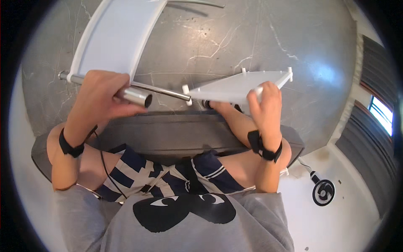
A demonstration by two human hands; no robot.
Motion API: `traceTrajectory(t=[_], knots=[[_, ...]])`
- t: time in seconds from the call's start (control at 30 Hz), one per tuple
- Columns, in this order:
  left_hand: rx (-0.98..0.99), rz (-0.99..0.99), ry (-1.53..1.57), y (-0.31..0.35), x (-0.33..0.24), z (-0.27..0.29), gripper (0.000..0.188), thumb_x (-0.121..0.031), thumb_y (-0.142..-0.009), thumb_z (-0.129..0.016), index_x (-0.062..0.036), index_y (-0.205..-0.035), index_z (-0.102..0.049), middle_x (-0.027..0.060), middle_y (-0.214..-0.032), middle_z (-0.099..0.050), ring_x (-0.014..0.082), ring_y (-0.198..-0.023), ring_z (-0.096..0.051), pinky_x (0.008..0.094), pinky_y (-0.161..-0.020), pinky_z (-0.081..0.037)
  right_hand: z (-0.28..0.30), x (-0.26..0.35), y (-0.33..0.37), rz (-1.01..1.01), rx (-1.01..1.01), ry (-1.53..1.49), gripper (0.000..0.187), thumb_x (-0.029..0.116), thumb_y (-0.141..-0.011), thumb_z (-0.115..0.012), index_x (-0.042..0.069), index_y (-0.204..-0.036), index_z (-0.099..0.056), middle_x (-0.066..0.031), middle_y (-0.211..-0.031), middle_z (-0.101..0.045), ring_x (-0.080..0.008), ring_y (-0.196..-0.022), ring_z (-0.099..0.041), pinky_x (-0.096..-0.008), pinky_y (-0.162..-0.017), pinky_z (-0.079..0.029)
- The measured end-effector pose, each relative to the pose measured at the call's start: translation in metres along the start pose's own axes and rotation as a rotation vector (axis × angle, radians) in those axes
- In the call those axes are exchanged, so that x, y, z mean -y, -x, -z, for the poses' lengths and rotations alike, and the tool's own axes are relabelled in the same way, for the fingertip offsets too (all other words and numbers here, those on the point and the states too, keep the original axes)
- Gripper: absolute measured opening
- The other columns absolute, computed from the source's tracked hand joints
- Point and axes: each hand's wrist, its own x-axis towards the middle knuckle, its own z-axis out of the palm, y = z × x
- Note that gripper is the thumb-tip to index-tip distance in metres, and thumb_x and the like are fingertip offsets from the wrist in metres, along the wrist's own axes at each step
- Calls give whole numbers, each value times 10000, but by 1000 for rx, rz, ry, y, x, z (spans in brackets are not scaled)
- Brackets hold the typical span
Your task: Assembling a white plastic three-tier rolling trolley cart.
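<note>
My left hand (103,92) is wrapped round a shiny chrome tube (135,96), whose hollow end faces toward me and to the right. Behind it, a second length of chrome tube (163,91) reaches to a white fitting. Whether the two join behind my hand, I cannot tell. My right hand (267,105) is closed, thumb against fingers, at the near edge of a white shelf panel (228,86). White knob-like fittings (289,74) stand at that panel's corners and edge. Part of what my right fingers grip is covered and blurred.
A larger white framed panel (121,33) stretches across the grey marbled floor (210,46) at upper left, near a thin metal rod (201,3). I sit on a grey padded seat (168,130). A small black-and-white fan (323,192) and dark curtains (361,147) are at right.
</note>
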Motion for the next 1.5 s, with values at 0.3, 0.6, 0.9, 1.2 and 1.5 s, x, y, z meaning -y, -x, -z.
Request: traceTrajectory(t=[0.3,0.6,0.9,1.2,1.5], knots=[[42,169,74,18,26,-26,299,-115,-844,-669,20,-1084,-551,172,-868,-654,298,-790,-669,338,-693,-508,169,-90,100,-718,-709,-778,238,252,-894,-559,47,-998,-617,-48,-925,-582,-167,-851,-508,-347,-801,-427],[-32,82,-103,32,90,-80,325,-141,-892,-652,16,-1162,-565,190,-955,-666,297,-867,-669,328,-776,-497,279,-31,455,-357,-1393,-1329,342,197,-891,-452,-11,-1144,-553,-140,-1157,-598,-313,-1113,-545,-512,-996,-415],[-29,44,-59,30,62,-90,229,-138,-865,-665,-14,-1025,-558,158,-825,-638,280,-789,-653,341,-699,-483,230,-5,526,-714,-1824,-876,224,183,-892,-471,27,-1036,-544,-80,-1010,-591,-228,-947,-599,-371,-788,-520],[37,141,-64,33,63,-79,221,-143,-837,-648,-2,-884,-485,135,-722,-579,257,-657,-576,345,-627,-444,285,-12,497,-783,-1666,-834,235,223,-935,-489,10,-1032,-510,-104,-1002,-577,-238,-999,-582,-395,-878,-496],[98,6,-146,22,48,-88,335,-337,-767,-713,-15,-818,-633,176,-794,-605,369,-752,-571,443,-662,-437,306,14,454,-530,-1435,-346,325,227,-967,-507,4,-1202,-526,-143,-1171,-557,-249,-1087,-563,-384,-943,-468]])
